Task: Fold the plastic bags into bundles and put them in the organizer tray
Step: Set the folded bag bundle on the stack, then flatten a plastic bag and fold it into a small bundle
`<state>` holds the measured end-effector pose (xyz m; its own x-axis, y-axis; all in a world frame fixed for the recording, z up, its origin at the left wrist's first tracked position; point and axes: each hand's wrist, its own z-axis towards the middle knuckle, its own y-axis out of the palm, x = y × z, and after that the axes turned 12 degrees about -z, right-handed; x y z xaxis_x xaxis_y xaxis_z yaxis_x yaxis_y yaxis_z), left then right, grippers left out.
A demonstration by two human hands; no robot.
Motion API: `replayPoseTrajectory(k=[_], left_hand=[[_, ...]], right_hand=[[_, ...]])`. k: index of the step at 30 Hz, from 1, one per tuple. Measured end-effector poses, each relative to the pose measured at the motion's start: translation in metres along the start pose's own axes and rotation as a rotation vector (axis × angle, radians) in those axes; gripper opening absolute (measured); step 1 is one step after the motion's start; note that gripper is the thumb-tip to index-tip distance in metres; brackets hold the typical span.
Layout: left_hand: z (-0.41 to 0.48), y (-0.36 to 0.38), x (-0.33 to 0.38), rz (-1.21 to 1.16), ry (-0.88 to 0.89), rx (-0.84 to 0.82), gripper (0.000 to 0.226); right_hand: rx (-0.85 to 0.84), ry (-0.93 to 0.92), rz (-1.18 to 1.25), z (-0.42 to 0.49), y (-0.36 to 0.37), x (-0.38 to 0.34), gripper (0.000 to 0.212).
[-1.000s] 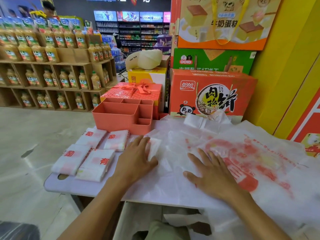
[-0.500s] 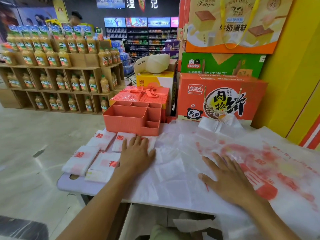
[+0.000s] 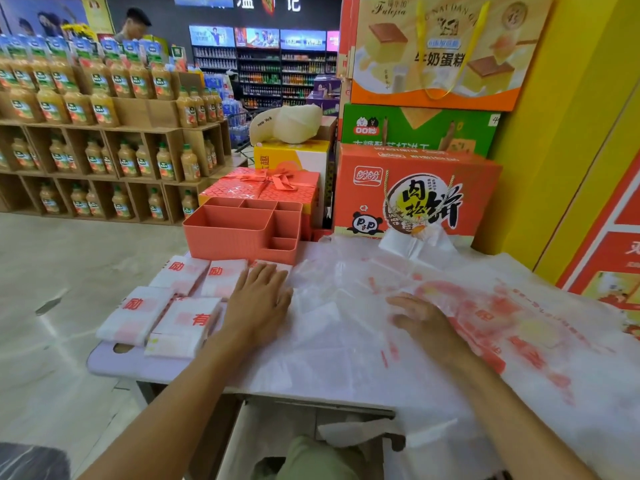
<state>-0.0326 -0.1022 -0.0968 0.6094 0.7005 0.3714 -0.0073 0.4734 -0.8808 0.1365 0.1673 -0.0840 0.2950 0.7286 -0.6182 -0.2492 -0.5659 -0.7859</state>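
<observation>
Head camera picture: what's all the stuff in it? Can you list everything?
folded bundles: at least four, white with red print, table's left end
spread plastic bag: white with red print, across the table; count unclear
organizer tray: one, coral, behind the bundles
table: one, pale lilac edge
gift box: one, red with bow, behind the tray
cartons: three stacked, orange, green, orange-cream, at the back right
juice bottles: many, orange, wooden shelves on left
left hand: flat on the bag beside the bundles
right hand: flat on the bag
</observation>
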Motion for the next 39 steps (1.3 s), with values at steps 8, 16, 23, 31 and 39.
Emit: replayPoseTrajectory(k=[8,16,23,31,39], left_hand=[[-0.032,0.005,0.046,-0.316,0.101,-0.102,0.044],[-0.044,0.027,0.102,-0.254,0.16,-0.154,0.05],[-0.045,0.037,0.122,-0.048,0.154,-0.385,0.057],[-0.033,0.022,0.107,0.25,0.162,-0.369,0.056],[-0.06,0.042,0.122,0.008,0.348,-0.461,0.074]], right_hand=[[0.169,0.01,-0.157,-0.058,-0.067,0.065,0.041],[0.046,0.067,-0.434,-0.075,-0.051,0.095,0.058],[0.049,0.082,-0.017,-0.054,-0.039,0.054,0.048],[-0.004,0.005,-0.548,-0.094,-0.079,0.118,0.069],[-0.062,-0.162,-0.685,-0.133,-0.077,0.129,0.092]])
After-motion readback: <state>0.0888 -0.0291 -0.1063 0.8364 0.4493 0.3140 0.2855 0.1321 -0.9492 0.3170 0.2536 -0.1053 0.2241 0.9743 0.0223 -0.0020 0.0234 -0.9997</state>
